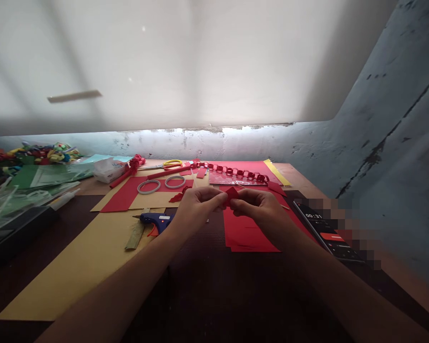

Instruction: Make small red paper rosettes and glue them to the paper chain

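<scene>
Between my two hands is a small piece of red paper (pixel 232 193) with a pointed top. My left hand (pixel 202 200) pinches its left side, and my right hand (pixel 253 204) pinches the right side; both sets of fingers are closed on it. Below and behind the hands lie red paper sheets (pixel 250 233). A blue glue gun (pixel 156 219) rests left of my left wrist, on a strip of wood or card (pixel 136 237). Beyond the hands stretches a red paper chain (pixel 232 171).
Two grey rings (pixel 148 192), yellow-handled scissors (pixel 171 164) and a rolled red paper stick (pixel 168 172) lie farther back. Tan paper (pixel 67 257) covers the left side. At the right, a phone (pixel 323 228) shows a timer. A black box (pixel 17 233) stands at the far left.
</scene>
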Tool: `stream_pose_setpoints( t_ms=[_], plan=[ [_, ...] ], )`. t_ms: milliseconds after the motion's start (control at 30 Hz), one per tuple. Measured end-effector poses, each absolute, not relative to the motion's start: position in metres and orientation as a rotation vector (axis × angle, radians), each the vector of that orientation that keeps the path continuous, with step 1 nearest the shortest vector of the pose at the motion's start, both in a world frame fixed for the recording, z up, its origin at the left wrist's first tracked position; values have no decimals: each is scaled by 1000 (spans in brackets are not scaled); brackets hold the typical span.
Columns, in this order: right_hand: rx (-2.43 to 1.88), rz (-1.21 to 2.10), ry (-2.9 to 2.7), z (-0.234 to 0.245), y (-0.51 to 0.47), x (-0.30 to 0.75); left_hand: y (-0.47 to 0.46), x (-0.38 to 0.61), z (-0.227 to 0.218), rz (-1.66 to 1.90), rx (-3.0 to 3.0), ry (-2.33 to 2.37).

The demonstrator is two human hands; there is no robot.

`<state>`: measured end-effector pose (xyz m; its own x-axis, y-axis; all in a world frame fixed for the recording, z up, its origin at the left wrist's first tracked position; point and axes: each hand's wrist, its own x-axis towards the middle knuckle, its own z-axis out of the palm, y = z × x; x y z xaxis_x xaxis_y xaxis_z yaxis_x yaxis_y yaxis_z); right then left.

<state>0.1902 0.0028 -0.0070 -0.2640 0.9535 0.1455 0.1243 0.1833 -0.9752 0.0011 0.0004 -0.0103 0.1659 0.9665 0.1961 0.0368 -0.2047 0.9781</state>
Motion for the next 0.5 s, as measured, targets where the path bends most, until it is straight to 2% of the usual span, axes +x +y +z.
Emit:
stream_pose_setpoints(
  t_ms=[500],
  plan=[
    [-1063,1079,-1613,-2,0,189,0,3,-6,1124,1404,1000]
  ],
)
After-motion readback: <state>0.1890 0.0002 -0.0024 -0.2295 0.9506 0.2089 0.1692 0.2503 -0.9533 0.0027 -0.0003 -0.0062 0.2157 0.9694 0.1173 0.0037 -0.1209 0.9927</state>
